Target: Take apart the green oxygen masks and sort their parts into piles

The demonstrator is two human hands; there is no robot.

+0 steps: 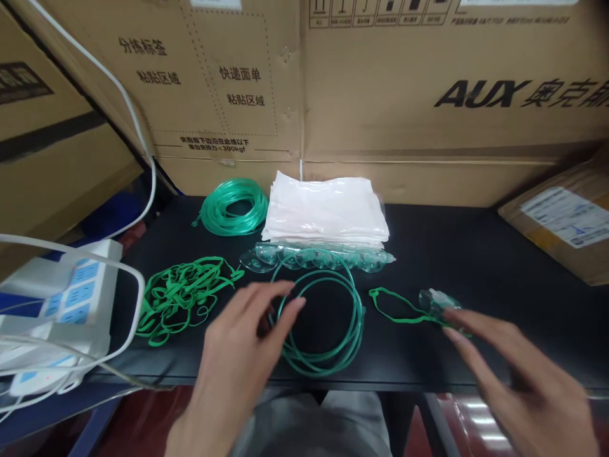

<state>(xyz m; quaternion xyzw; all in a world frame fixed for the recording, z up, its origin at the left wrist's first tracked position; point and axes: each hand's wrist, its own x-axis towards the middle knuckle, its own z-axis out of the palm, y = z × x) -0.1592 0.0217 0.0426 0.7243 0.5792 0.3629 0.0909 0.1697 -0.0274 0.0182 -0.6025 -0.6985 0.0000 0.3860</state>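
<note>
A loosely coiled green tube [358, 330] lies at the middle of the black table. My left hand [242, 346] is at the coil's left side, thumb and fingertips closed around its strands. On the right, my right hand [516, 374] has its thumb and fingers apart, the fingertips at a small clear plastic piece [440, 303] with a green elastic strap [397, 317]. Whether the fingertips touch that piece is hard to tell. Behind the coil, a row of clear green-tinted masks [323, 257] lies along the front of stacked white bags [326, 212].
A tangle of green straps [183, 295] lies at the left. Behind it sits a thicker coil of green tubing [233, 206]. White power strips [80, 298] with cables are at the far left. Cardboard boxes [380, 120] line the back, with another box [566, 216] at the right.
</note>
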